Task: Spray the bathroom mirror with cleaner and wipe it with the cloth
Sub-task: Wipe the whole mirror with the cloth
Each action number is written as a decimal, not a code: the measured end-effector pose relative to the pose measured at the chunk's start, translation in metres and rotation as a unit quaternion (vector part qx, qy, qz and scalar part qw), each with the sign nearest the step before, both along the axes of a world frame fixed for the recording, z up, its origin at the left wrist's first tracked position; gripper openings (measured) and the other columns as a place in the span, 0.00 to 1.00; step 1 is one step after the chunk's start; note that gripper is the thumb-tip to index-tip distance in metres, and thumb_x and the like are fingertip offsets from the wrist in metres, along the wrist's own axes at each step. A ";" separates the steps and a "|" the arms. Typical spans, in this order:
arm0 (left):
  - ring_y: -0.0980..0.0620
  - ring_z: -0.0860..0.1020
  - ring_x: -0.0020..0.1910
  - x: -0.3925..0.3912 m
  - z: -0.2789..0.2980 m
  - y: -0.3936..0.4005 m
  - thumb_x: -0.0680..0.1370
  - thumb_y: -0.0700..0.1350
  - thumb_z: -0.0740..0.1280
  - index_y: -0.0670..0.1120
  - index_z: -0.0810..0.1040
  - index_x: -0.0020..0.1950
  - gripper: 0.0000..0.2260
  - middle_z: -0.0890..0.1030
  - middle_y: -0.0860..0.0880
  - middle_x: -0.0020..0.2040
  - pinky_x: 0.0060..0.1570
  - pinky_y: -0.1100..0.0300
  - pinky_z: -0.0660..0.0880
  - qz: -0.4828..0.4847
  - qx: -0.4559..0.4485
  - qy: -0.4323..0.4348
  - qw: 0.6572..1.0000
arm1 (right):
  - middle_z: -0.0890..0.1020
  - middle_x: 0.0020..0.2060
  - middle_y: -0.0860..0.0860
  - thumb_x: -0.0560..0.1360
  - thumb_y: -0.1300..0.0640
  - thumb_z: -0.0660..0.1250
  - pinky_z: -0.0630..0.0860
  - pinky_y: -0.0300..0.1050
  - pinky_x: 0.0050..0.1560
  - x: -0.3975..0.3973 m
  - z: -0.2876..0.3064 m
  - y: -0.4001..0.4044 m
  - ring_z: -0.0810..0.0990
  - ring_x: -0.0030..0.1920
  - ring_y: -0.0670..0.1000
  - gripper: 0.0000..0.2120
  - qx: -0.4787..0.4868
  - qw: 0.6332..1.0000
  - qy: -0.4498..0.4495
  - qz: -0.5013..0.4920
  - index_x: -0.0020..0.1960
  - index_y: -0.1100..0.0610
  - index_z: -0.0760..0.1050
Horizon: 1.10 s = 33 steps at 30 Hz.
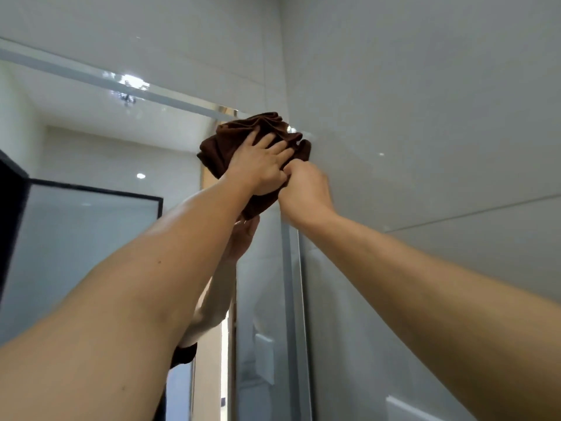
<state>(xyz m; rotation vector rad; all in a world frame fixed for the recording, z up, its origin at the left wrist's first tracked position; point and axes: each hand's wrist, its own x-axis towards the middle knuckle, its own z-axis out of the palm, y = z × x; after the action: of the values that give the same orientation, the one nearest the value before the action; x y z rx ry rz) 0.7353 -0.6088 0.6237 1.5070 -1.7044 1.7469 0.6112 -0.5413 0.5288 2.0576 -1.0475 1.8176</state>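
A bunched dark brown cloth (233, 138) is pressed against the top right corner of the bathroom mirror (91, 238). My left hand (261, 165) lies flat on the cloth with fingers spread, pushing it onto the glass. My right hand (303, 192) grips the cloth's lower right edge, close against the left hand. Both arms reach up. The mirror shows the reflection of my arm and hand below the cloth. No spray bottle is in view.
Grey glossy wall tiles (425, 117) run right of the mirror's bevelled right edge (288, 284) and above its top edge (170, 97). The mirror reflects a dark-framed glass screen (91, 192), a doorway and ceiling lights. A white wall plate (403, 408) sits at the lower right.
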 end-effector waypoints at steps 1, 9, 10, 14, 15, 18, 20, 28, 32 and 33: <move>0.46 0.52 0.80 0.002 -0.013 0.002 0.79 0.57 0.48 0.53 0.53 0.81 0.29 0.58 0.52 0.81 0.78 0.42 0.44 -0.003 0.002 -0.013 1.000 | 0.78 0.59 0.56 0.78 0.66 0.62 0.72 0.43 0.49 -0.001 -0.003 0.001 0.77 0.54 0.54 0.16 -0.001 1.000 -0.010 -0.002 0.65 0.60 0.74; 0.45 0.53 0.80 0.036 -0.129 0.017 0.81 0.63 0.44 0.61 0.58 0.79 0.26 0.59 0.52 0.80 0.77 0.45 0.44 0.001 0.134 -0.155 0.979 | 0.81 0.58 0.55 0.78 0.68 0.60 0.72 0.42 0.53 -0.035 -0.028 0.018 0.79 0.60 0.55 0.16 0.033 0.998 -0.044 -0.009 0.61 0.58 0.79; 0.46 0.51 0.80 0.039 -0.125 0.019 0.81 0.64 0.43 0.62 0.57 0.79 0.26 0.58 0.51 0.81 0.77 0.46 0.43 -0.006 0.152 -0.159 0.976 | 0.81 0.58 0.55 0.78 0.68 0.60 0.71 0.40 0.52 -0.039 -0.029 0.020 0.79 0.59 0.55 0.16 0.035 0.999 -0.037 -0.009 0.61 0.58 0.79; 0.45 0.50 0.81 0.037 -0.074 0.019 0.80 0.66 0.41 0.65 0.54 0.79 0.27 0.54 0.50 0.82 0.78 0.44 0.42 0.006 0.076 -0.121 0.990 | 0.82 0.55 0.55 0.76 0.68 0.59 0.74 0.41 0.54 -0.048 -0.029 0.024 0.80 0.57 0.55 0.18 0.030 1.000 -0.007 -0.006 0.59 0.57 0.80; 0.45 0.51 0.80 0.035 -0.063 0.019 0.80 0.66 0.39 0.65 0.55 0.79 0.27 0.55 0.49 0.82 0.78 0.42 0.42 0.021 0.031 -0.101 0.994 | 0.83 0.54 0.55 0.75 0.68 0.58 0.76 0.44 0.56 -0.048 -0.030 0.024 0.80 0.56 0.56 0.18 0.026 1.000 0.001 -0.004 0.58 0.57 0.81; 0.43 0.52 0.80 0.026 -0.064 0.014 0.79 0.65 0.38 0.63 0.57 0.79 0.29 0.58 0.48 0.81 0.77 0.40 0.43 0.046 -0.037 -0.053 0.997 | 0.83 0.56 0.54 0.77 0.67 0.58 0.76 0.48 0.58 -0.046 -0.037 0.020 0.79 0.57 0.56 0.17 0.014 0.999 0.041 -0.005 0.60 0.56 0.79; 0.42 0.54 0.80 0.025 -0.085 0.008 0.80 0.65 0.39 0.61 0.57 0.79 0.29 0.60 0.47 0.80 0.77 0.39 0.43 0.028 -0.038 -0.044 0.998 | 0.82 0.58 0.52 0.77 0.65 0.59 0.75 0.47 0.59 -0.042 -0.043 0.016 0.78 0.59 0.54 0.19 0.013 0.998 0.066 0.003 0.63 0.54 0.77; 0.39 0.56 0.78 0.039 -0.251 0.012 0.80 0.62 0.54 0.56 0.66 0.76 0.25 0.65 0.44 0.78 0.77 0.37 0.46 -0.067 0.073 -0.080 0.992 | 0.76 0.69 0.52 0.79 0.65 0.58 0.69 0.46 0.66 -0.025 -0.085 -0.003 0.73 0.69 0.54 0.23 0.063 0.994 0.094 -0.004 0.72 0.54 0.71; 0.42 0.51 0.80 0.064 -0.330 0.028 0.82 0.60 0.54 0.58 0.59 0.79 0.25 0.58 0.48 0.81 0.77 0.38 0.49 -0.066 0.235 -0.141 0.960 | 0.76 0.69 0.54 0.79 0.65 0.58 0.68 0.47 0.68 -0.032 -0.105 -0.009 0.73 0.69 0.56 0.23 0.096 0.991 0.088 -0.018 0.73 0.56 0.70; 0.43 0.49 0.81 0.071 -0.332 0.032 0.82 0.60 0.53 0.59 0.57 0.79 0.25 0.55 0.50 0.81 0.77 0.38 0.47 -0.064 0.260 -0.151 0.952 | 0.76 0.68 0.55 0.79 0.65 0.58 0.68 0.47 0.68 -0.035 -0.107 -0.010 0.73 0.69 0.57 0.23 0.102 0.991 0.084 -0.022 0.73 0.56 0.71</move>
<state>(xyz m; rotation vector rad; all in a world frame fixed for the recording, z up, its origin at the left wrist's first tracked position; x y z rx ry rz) 0.8059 -0.5764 0.2920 1.3096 -2.5117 1.6010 0.5760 -0.5512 0.4220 2.2372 -1.2654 1.5407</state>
